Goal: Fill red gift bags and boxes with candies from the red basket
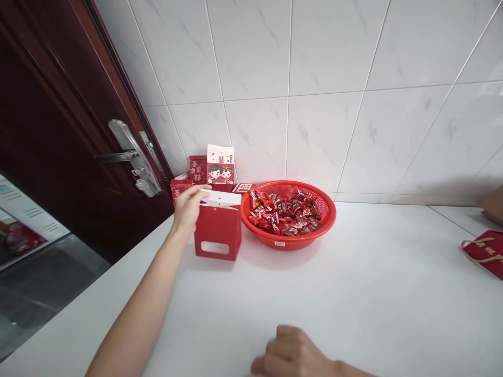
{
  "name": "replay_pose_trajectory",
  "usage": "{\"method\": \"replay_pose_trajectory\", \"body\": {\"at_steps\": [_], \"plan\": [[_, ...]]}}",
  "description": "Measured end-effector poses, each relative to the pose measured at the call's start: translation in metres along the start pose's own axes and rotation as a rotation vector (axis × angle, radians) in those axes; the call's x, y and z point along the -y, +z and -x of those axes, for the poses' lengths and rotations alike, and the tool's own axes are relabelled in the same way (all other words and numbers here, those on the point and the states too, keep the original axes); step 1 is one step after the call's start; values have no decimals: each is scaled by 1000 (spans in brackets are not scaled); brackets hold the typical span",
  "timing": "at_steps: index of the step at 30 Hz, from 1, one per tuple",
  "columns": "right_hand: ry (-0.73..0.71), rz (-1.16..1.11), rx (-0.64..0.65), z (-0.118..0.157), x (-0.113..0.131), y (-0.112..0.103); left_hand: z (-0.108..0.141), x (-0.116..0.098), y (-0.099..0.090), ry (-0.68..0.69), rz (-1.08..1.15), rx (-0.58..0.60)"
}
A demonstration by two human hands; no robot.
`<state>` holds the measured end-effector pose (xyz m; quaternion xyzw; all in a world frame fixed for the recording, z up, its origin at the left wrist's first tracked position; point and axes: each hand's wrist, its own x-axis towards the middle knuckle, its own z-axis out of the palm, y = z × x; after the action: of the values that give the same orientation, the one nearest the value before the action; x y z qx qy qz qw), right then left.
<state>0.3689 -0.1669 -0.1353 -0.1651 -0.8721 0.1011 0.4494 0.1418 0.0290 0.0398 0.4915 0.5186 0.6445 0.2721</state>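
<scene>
My left hand [188,209] grips a red paper gift box [216,230] by its upper left edge. The box stands upright, with a white inner flap showing at the top and a rounded window low on its front. Just right of it sits a red plastic basket [288,242] holding many wrapped candies [285,212], in red and dark wrappers. Low in the view, my right hand [293,353] hovers over or rests on the white table, its fingers curled in with nothing visible in them; it is apart from the box and slightly blurred.
Decorated red boxes [220,173] are stacked against the tiled wall behind my left hand. A dark red door with a metal handle [118,156] stands at the left. On the white table [373,298], a red fabric bag [487,252] lies at the right edge, near a brown cardboard box [493,207].
</scene>
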Motion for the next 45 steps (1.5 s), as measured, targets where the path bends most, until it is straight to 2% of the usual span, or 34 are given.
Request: {"method": "replay_pose_trajectory", "body": {"at_steps": [2, 5, 7, 9, 11, 16, 20, 23, 33, 40, 45], "plan": [[97, 49, -78, -26, 3, -36, 24, -8, 13, 20, 88, 113], [296, 112, -302, -57, -3, -83, 57, -17, 32, 129, 107, 232], [333, 154, -460, -70, -12, -106, 74, -21, 44, 218, 73, 312], [355, 195, -531, -80, -21, -121, 86, -21, 56, 272, 46, 384], [399, 201, -505, -87, -28, -133, 97, -18, 66, 299, 46, 417], [632, 110, -253, -95, -38, -153, 122, -1, 84, 373, 85, 413], [775, 86, -37, -94, -36, -165, 131, 7, 84, 370, 60, 489], [820, 115, 44, -93, -32, -167, 127, 3, 76, 313, -30, 546], [852, 31, 33, -94, -25, -155, 113, -31, 49, 111, -371, 731], [879, 195, 10, -96, -20, -153, 106, -30, 40, 188, -477, 852], [852, 289, 87, -93, -17, -162, 113, -22, 46, 265, -441, 846]]}}
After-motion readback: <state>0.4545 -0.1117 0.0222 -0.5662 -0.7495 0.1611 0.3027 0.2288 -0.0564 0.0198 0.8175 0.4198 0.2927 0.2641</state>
